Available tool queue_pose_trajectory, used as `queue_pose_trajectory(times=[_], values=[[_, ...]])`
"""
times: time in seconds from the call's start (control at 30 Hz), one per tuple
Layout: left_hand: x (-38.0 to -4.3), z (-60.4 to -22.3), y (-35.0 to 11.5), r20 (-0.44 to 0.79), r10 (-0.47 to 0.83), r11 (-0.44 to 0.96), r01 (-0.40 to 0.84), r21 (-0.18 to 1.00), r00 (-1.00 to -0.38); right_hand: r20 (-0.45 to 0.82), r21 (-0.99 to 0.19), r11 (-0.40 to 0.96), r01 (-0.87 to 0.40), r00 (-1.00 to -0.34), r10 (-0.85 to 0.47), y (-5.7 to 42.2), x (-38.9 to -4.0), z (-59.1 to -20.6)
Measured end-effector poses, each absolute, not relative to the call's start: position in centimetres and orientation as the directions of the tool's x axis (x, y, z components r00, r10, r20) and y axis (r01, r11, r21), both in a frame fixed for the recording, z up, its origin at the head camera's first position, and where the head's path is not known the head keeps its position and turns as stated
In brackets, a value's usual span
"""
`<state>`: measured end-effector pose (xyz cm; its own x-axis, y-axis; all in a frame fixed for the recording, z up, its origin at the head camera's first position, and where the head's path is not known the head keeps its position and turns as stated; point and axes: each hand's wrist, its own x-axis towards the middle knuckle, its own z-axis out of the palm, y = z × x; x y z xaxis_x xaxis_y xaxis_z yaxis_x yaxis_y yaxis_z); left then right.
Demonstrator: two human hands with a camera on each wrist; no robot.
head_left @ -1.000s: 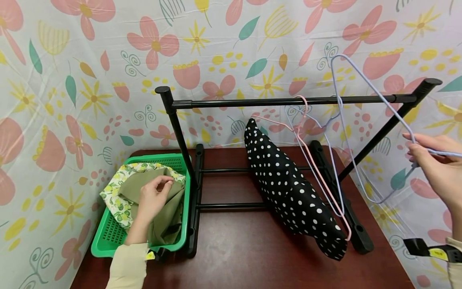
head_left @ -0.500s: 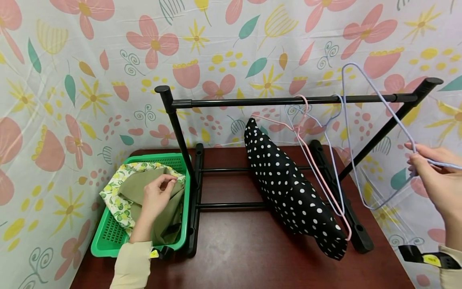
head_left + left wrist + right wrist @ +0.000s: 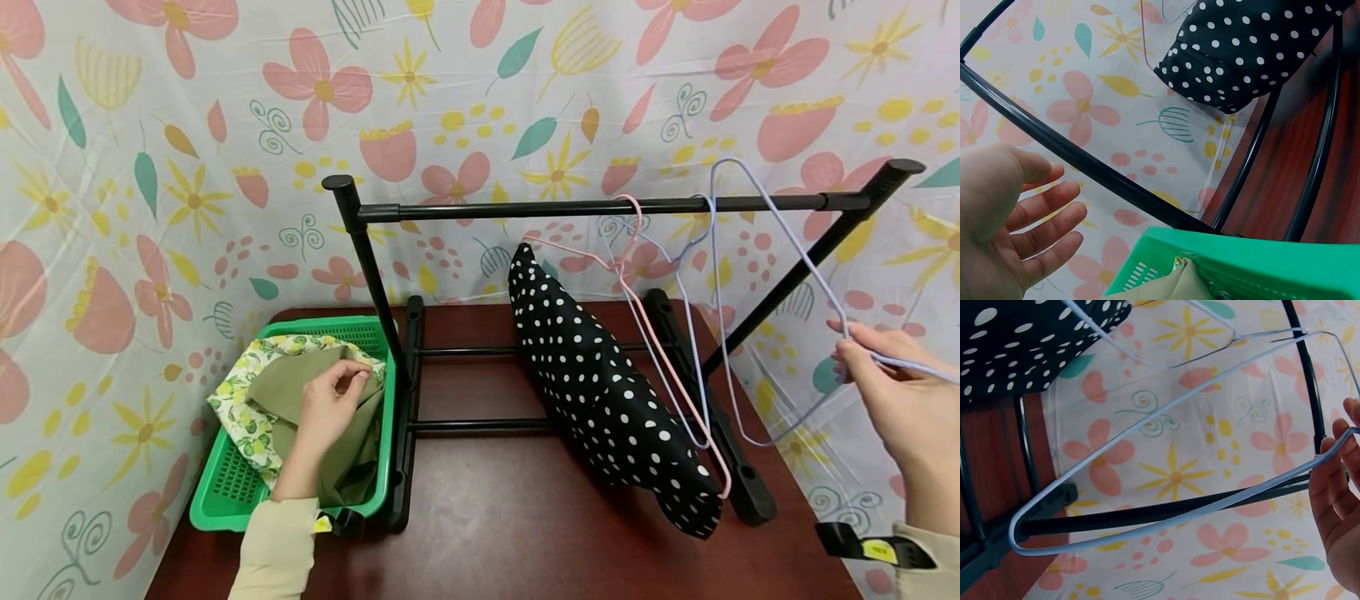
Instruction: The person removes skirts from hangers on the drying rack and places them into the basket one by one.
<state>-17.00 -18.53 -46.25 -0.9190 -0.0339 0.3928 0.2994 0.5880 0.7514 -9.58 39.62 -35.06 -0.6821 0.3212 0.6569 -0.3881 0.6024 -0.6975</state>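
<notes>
My right hand (image 3: 900,408) pinches a light blue hanger (image 3: 813,254) beside the rack's right end. One rounded corner of it points up past the top bar in the head view; whether they touch I cannot tell. In the right wrist view, fingertips (image 3: 1329,456) grip the hanger's thin frame (image 3: 1179,519). Over the green basket (image 3: 213,500) hovers my left hand (image 3: 330,404), fingers loosely bent. The left wrist view shows nothing in that hand (image 3: 1022,219). Below it lie an olive green cloth (image 3: 292,387) and a lemon-print cloth (image 3: 240,408).
A black clothes rack (image 3: 487,212) stands on the dark red table (image 3: 480,517). From its bar hangs a pink hanger (image 3: 637,304) bearing a black polka-dot garment (image 3: 600,383). Another light blue hanger (image 3: 682,287) hangs beside it. Floral fabric (image 3: 450,83) covers the walls.
The right hand has lowered the blue hanger and shifted slightly left, so its upper corner sits nearer the rack's bar. My left hand has drifted slightly up and right above the basket.
</notes>
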Motion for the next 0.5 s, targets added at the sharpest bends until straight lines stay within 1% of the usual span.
queue_pose_trajectory(times=[0.13,0.5], values=[[-17.0,-46.2,-18.5,0.393,-0.03,0.586,0.302,0.752,-0.919,0.647,-0.688,0.645,-0.331,-0.683,0.339,39.8,-9.5,-35.7],[-17.1,-46.3,-18.4,0.382,-0.032,0.59,0.291,0.753,-0.924,0.58,-0.743,0.613,-0.267,-0.714,0.392,40.7,-9.1,-37.6]])
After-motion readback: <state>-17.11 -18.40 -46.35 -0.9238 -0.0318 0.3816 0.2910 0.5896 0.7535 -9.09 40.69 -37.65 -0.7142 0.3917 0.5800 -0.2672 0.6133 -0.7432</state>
